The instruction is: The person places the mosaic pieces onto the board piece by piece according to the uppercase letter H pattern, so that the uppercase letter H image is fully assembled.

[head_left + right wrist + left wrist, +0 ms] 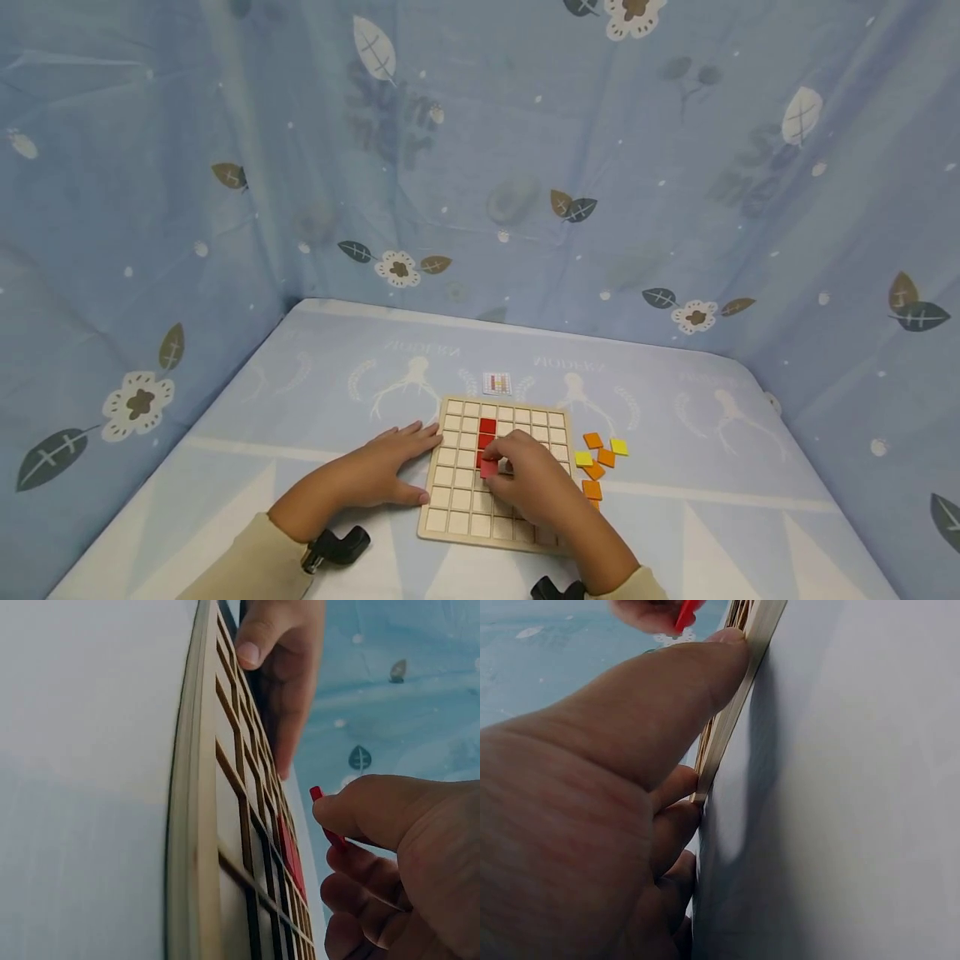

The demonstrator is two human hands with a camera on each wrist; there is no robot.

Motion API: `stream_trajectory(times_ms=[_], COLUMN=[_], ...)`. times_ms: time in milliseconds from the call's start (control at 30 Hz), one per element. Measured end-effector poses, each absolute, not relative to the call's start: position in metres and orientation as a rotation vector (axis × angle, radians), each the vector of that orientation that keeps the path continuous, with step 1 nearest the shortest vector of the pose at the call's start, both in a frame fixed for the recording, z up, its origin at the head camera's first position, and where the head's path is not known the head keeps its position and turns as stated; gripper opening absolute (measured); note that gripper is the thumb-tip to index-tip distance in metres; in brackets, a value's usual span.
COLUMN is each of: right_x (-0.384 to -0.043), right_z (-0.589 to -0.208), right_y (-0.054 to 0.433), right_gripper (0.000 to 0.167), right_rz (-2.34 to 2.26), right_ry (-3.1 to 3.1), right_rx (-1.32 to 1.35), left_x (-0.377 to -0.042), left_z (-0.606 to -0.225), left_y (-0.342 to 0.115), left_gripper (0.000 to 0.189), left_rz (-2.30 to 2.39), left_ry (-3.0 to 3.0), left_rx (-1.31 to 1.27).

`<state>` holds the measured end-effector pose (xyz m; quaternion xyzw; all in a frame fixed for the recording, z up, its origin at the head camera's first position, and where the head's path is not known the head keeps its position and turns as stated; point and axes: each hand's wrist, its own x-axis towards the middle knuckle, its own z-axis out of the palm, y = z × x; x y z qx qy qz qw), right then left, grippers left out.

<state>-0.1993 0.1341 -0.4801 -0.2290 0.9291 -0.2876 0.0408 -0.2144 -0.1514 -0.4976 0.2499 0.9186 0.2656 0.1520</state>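
Note:
A square wooden grid board (450,533) lies on the table. In one of its columns, several red tiles (487,426) sit in neighbouring cells from near the top downward. My right hand (536,483) pinches another red tile (328,821) between thumb and fingers, just over the board below that column; the right wrist view shows it held tilted and apart from the board. My left hand (382,469) rests at the board's left edge with fingers spread, its thumb (705,671) touching the wooden rim. Part of the grid is hidden behind my right hand.
To the right of the board lie several loose orange tiles (592,489) and two yellow tiles (618,447). Beyond the board's far edge is a small card (497,383) with a coloured grid pattern. Patterned blue cloth (480,167) surrounds the table on the far side and both flanks.

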Motion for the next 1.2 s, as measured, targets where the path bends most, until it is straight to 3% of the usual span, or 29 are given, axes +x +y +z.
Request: stream_trajectory(times_ms=[1200], right_x=[-0.202], right_z=[-0.501], right_y=[0.133], right_gripper=[0.021], right_rz=[-0.911], right_ry=[2.808], right_rx=[-0.648], left_x=[-0.215], left_z=[-0.497], left_y=[-0.151], left_gripper=[0.093], left_rz=[0.758], left_ry=[2.635], left_rx=[0.731])
